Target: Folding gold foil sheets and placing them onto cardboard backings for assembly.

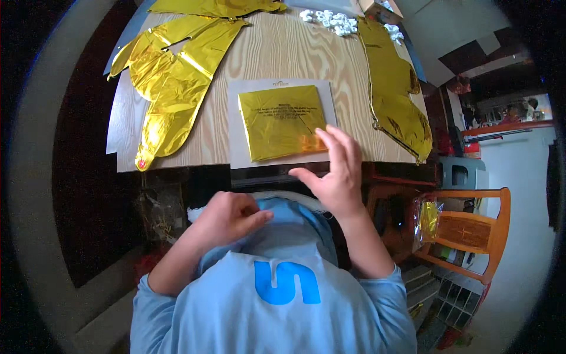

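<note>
A flat pack of folded gold foil (277,121) with dark print lies on a pale card (237,150) with a hang slot, at the table's near edge. My right hand (339,171) reaches over the pack's lower right corner, fingers stretched and thumb spread, holding nothing. Whether its fingertips touch the pack I cannot tell. My left hand (224,217) hovers over my lap, its fingers loosely curled and the thumb apart; nothing shows in it. An orange patch (311,143) shows on the pack beside my right fingers.
Unfolded gold foil balloons lie at the table's left (177,82), far edge (212,7) and right (398,94). Small white coiled pieces (333,22) are heaped at the back, beside an open cardboard box (382,9). A wooden chair (466,227) stands at the right.
</note>
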Motion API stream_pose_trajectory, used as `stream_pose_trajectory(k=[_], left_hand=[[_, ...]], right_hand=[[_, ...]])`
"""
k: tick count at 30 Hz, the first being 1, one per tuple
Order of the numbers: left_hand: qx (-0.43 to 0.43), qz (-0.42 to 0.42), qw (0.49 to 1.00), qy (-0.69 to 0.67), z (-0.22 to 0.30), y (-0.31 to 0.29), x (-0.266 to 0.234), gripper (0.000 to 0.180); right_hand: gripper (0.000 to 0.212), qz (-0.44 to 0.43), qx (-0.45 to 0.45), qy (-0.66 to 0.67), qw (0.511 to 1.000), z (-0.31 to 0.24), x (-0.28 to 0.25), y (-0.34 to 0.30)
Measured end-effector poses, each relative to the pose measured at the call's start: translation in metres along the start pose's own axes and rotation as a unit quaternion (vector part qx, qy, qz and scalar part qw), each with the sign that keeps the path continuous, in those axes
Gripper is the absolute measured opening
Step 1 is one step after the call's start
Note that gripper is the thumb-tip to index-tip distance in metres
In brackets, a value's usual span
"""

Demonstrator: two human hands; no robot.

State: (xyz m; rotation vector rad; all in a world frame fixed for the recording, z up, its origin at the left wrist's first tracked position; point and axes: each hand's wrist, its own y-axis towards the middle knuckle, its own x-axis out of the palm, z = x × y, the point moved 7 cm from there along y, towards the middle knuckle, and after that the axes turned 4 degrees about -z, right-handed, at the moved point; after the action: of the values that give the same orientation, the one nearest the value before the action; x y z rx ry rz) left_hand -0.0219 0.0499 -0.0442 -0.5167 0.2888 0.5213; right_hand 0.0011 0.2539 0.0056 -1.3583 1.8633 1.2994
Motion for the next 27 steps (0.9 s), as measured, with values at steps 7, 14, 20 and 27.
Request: stream_pose_trajectory(k=[7,14,20,27], left_hand=[[0.247,0.346,0.842,0.333,0.076,0.013,-0.054,0.050],[0.310,0.258,0.829,0.387,0.035,0.043,-0.048,0.041],[0.307,0.246,0.833,0.388,0.032,0.035,-0.052,0.042],[0.305,0.262,0.829,0.388,0.046,0.038,-0.055,0.040]], right_hand=[[0.073,-0.030,0.005,-0.039,0.999,0.021,0.006,-0.013],[0.069,-0.027,0.011,-0.045,0.999,0.028,0.006,-0.012],[0.068,-0.029,0.015,-0.041,0.999,0.029,0.007,-0.010],[0.068,-0.034,0.019,-0.030,0.999,0.028,0.006,-0.004]])
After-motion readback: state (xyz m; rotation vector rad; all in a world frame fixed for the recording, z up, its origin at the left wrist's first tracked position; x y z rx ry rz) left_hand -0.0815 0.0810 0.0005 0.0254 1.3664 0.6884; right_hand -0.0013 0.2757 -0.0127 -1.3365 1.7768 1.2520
